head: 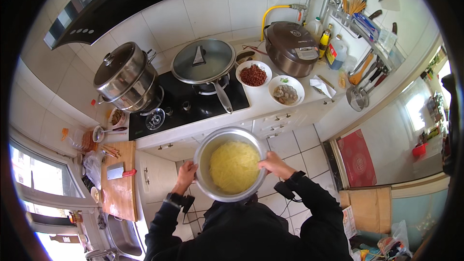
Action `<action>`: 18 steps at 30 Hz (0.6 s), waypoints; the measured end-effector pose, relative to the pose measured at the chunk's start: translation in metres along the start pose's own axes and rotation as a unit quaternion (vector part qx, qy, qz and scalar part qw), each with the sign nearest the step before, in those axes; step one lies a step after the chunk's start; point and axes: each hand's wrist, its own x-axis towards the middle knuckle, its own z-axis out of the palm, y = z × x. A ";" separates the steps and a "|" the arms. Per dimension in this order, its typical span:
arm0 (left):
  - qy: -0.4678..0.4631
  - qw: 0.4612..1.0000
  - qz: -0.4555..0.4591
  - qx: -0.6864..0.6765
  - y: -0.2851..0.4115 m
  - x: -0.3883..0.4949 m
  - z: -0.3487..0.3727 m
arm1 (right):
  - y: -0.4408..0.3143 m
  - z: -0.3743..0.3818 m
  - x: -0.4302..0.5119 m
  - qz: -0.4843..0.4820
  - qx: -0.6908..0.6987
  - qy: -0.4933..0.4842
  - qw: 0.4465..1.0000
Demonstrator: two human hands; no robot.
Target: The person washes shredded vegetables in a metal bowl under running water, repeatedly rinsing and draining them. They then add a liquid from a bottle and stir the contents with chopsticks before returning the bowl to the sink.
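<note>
Between my two hands I hold a round metal basin (pixel 206 152) over the floor, just in front of my body. Thin yellow shreds (pixel 233 166), likely potato, fill its lower part. My left hand (pixel 187 174) grips the rim at the left side, and my right hand (pixel 272 164) grips it at the right. Beyond the basin, a covered pan (pixel 203 61) with a long handle sits on the black gas stove (pixel 174 119). A steel steamer pot (pixel 127 76) with a lid stands at the stove's left.
Bowls of red beans (pixel 253 74) and shrimp (pixel 286 93) stand right of the stove, by a brown rice cooker (pixel 291 49). At left, a cleaver (pixel 116 172) lies on a wooden board (pixel 119 195) beside the sink (pixel 125 235). Cardboard (pixel 369 210) stands at lower right.
</note>
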 end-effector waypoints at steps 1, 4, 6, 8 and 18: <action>-0.022 0.999 0.030 0.025 0.011 0.018 0.014 | -0.004 -0.017 0.005 -0.003 0.004 0.008 1.000; -0.048 0.996 0.070 0.040 0.042 0.067 0.050 | -0.014 -0.056 0.023 0.005 0.020 0.051 0.998; -0.081 0.994 0.058 0.033 0.059 0.094 0.066 | -0.022 -0.076 0.037 0.005 0.032 0.068 0.997; -0.117 0.992 0.056 0.012 0.077 0.121 0.078 | -0.033 -0.092 0.053 0.008 0.044 0.089 0.995; -0.147 0.987 0.019 -0.056 0.130 0.204 0.090 | -0.077 -0.144 0.148 -0.003 0.034 0.056 0.998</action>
